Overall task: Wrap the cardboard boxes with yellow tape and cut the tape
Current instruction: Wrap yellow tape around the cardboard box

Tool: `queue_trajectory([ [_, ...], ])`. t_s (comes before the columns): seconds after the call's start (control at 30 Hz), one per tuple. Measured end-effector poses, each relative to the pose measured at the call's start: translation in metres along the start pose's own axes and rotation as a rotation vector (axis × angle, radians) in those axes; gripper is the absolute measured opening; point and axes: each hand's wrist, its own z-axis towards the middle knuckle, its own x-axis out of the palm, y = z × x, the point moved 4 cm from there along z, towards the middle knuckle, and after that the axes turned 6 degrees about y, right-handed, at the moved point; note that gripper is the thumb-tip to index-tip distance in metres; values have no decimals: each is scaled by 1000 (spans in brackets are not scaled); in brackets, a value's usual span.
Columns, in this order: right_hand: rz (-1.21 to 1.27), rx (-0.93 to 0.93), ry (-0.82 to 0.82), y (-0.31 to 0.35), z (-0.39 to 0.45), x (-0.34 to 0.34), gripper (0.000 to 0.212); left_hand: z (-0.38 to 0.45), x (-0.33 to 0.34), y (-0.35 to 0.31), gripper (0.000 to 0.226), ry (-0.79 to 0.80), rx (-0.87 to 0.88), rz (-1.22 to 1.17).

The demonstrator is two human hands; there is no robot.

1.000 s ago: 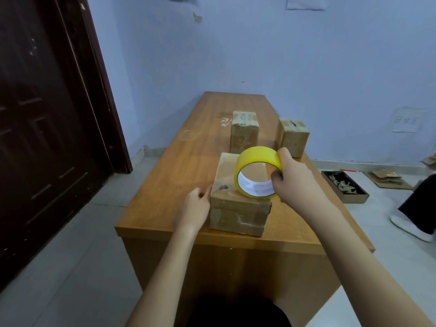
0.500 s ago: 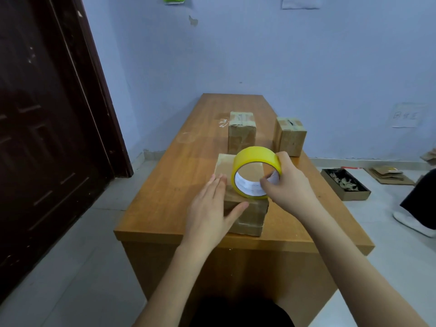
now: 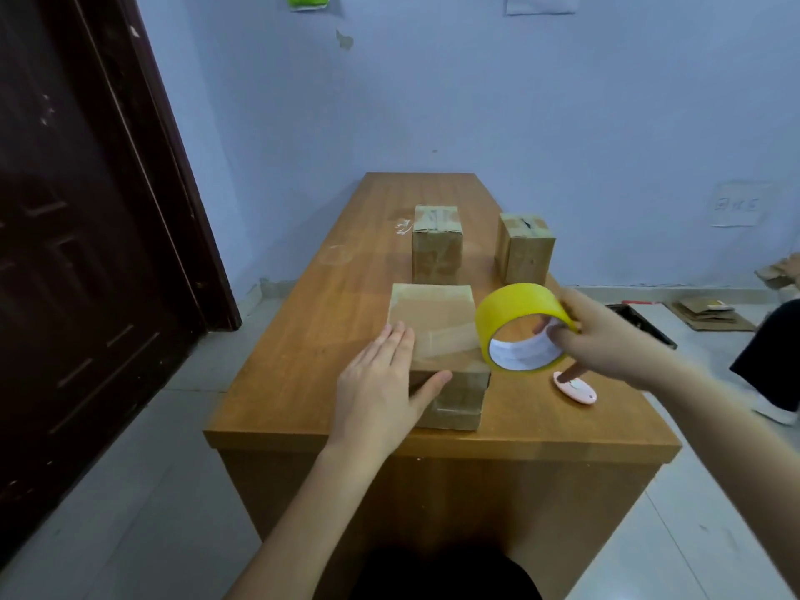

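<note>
Gripping yellow tape [image 3: 517, 309], right hand [image 3: 606, 335] (beside the box's [image 3: 433, 313] right edge).

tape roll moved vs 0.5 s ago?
Yes. The yellow tape roll, held by the right hand, has shifted right: off the near box, now past its right edge.

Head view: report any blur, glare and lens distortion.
Head view: light is soft and even; a pale sheen lies on the table near the far boxes; the door frame bows from wide-angle distortion; the right hand and tape roll look slightly soft.
</note>
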Motion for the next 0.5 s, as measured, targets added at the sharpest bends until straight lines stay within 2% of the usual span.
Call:
queue_trajectory([
  [0.1,227,8,-96,-16,-4,19,20,0,-1,1,84,-19,-11,28],
  [0.2,595,60,-119,-23,0,41,13,-1,2,1,82,-22,-14,31],
  [0.27,729,67,-123,-26,2,50,6,-1,3,1,80,-35,-18,17],
  [0.37,733,50,-128,-30,2,45,4,-1,1,0,76,-67,-7,32],
  [0.5,555,56,-179,-43,1,36,15,-1,1,1,73,-70,12,52],
])
